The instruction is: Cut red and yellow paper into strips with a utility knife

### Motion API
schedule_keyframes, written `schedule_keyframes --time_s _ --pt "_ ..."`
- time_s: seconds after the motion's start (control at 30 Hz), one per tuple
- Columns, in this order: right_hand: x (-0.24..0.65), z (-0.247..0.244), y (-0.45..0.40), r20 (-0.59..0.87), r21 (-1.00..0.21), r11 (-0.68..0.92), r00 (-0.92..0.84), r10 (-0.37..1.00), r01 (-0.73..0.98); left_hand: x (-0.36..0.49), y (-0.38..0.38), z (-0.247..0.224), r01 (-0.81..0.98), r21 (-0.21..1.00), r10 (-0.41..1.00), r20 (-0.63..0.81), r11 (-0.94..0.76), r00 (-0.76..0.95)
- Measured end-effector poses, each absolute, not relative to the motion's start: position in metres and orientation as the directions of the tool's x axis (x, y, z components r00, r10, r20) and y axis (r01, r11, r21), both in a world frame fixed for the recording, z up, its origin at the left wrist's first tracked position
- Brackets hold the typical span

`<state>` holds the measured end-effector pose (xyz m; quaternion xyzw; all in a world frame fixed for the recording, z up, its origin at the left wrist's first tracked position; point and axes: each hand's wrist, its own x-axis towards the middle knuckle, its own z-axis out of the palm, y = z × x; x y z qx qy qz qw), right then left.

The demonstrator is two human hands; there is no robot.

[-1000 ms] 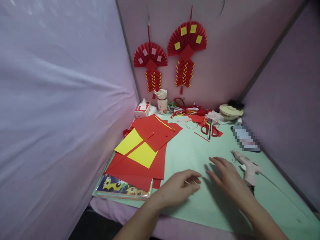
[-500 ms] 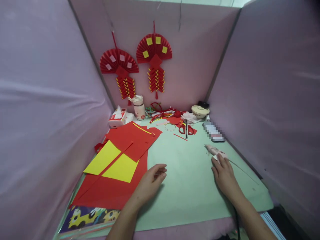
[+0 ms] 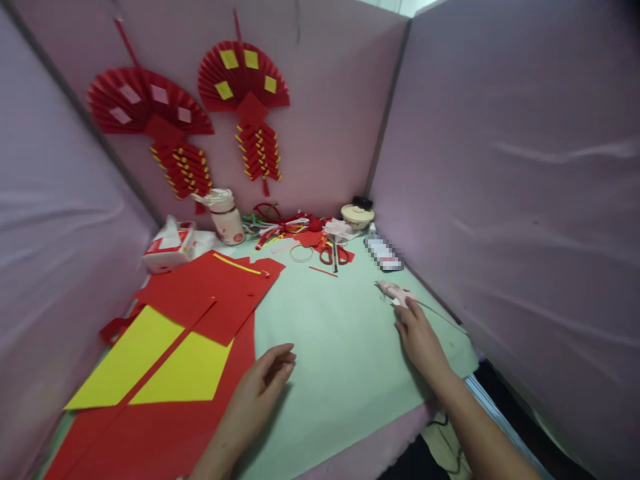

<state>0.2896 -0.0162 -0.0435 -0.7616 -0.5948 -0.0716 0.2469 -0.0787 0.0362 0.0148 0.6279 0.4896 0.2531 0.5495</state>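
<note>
I have the right hand [image 3: 420,337] at the pale pink, pistol-shaped glue gun [image 3: 394,292], which lies on the right side of the pale green tabletop [image 3: 320,373]. Fingers hide the handle; can't tell whether they grip it. Left hand [image 3: 263,383] is loosely curled, thumb apart from fingers, just beside the flat red paper sheets [image 3: 190,287]. I see red-handled scissors [image 3: 327,256] farther back, between sheets and glue gun.
</note>
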Motion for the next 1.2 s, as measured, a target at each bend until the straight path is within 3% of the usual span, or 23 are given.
schedule_keyframes --time_s 0.3,0.47,0.6,0.87,1.2 --pt "0.268 -0.018 -0.022 0.312 -0.208 -0.312 0.365 0.877 0.927 -0.08 0.037 0.016 0.416 0.904 0.873 -0.276 0.094 0.403" --pt "0.27 -0.015 -0.022 0.334 -0.229 -0.325 0.388 0.859 0.917 -0.081 0.038 0.014 0.453 0.889 0.869 -0.281 0.075 0.408" --pt "0.276 -0.02 -0.033 0.369 -0.295 -0.245 0.346 0.862 0.924 -0.082 0.039 0.009 0.445 0.893 0.869 -0.271 0.067 0.414" --pt "0.314 -0.017 -0.06 0.326 -0.423 0.06 0.09 0.941 0.904 -0.081 0.04 0.008 0.431 0.9 0.875 -0.26 0.065 0.409" --pt "0.363 -0.013 -0.047 0.297 -0.486 0.083 0.075 0.952 0.87 -0.081 0.04 0.008 0.487 0.871 0.874 -0.285 0.065 0.394"
